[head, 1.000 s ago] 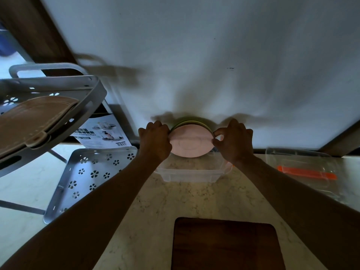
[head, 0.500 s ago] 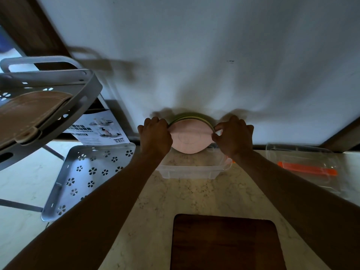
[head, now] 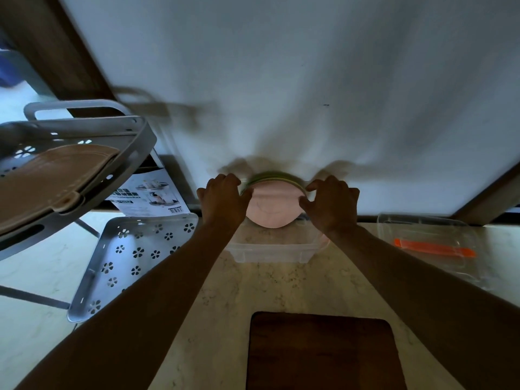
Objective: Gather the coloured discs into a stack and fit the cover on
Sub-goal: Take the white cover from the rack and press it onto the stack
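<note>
Since a moment ago my two hands have stayed clamped on the disc stack, and the stack has tipped a little further toward me, so its pink face shows more fully.

From the head camera: my left hand point(head: 225, 199) has its grip pressed against the left edge of the stack of discs point(head: 271, 205), fingers curled over the rim. My right hand point(head: 332, 205) pinches the right edge, thumb in front and fingers behind. The stack stands on edge, held up at the far edge of the worktop point(head: 225, 305) against the white wall point(head: 309, 80). Its front is a pale pink round face with a faint raised ring; behind it, thin green and yellowish rims peek out along the top. The colours are dim in this light, and I cannot tell how many discs there are.

Just below the stack, a clear plastic tub point(head: 271, 249) sits on the worktop. A dark wooden board point(head: 323, 353) lies at the near edge. Toward the right edge lies a clear lid point(head: 427, 243) with an orange strip. Off the left edge is a grey perforated tray point(head: 132, 257), and above it a grey rack point(head: 84, 164).
</note>
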{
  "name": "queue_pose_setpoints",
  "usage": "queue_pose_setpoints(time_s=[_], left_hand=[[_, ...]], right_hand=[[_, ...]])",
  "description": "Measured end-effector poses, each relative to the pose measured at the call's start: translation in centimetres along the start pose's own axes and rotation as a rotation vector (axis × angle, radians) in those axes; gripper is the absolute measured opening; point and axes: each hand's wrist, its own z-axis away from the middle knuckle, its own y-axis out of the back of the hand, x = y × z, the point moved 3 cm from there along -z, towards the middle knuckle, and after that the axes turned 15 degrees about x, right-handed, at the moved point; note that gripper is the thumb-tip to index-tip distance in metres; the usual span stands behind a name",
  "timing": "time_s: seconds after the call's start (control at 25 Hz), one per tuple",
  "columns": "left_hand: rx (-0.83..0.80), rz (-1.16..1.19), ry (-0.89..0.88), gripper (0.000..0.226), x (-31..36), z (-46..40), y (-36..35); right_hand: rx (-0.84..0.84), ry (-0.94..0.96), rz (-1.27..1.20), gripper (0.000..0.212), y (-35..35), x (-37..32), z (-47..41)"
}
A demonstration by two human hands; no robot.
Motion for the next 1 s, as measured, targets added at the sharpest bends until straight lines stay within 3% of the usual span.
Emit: queue_pose_setpoints(time_s=[0.2, 0.4, 0.8, 1.0], left_hand=[[-0.046, 0.106, -0.056, 0.038, 0.5, 2.2, 4.2], [-0.065, 0.094, -0.056, 0.031, 0.4, 4.6, 11.0], [-0.083, 0.091, -0.229, 0.041, -1.3, 8.8, 26.7], [0.028, 0.123, -0.244, 0.019, -3.6, 9.8, 31.9]], right_hand=[[-0.072, 0.124, -0.033, 0.048, 3.1, -2.5, 1.1], [-0.237, 0.091, -0.313, 0.060, 7.2, -6.1, 3.8], [-0.254, 0.124, -0.539, 0.062, 15.9, -16.3, 8.4], [-0.240, 0.179, -0.587, 0.059, 18.3, -21.3, 10.0]])
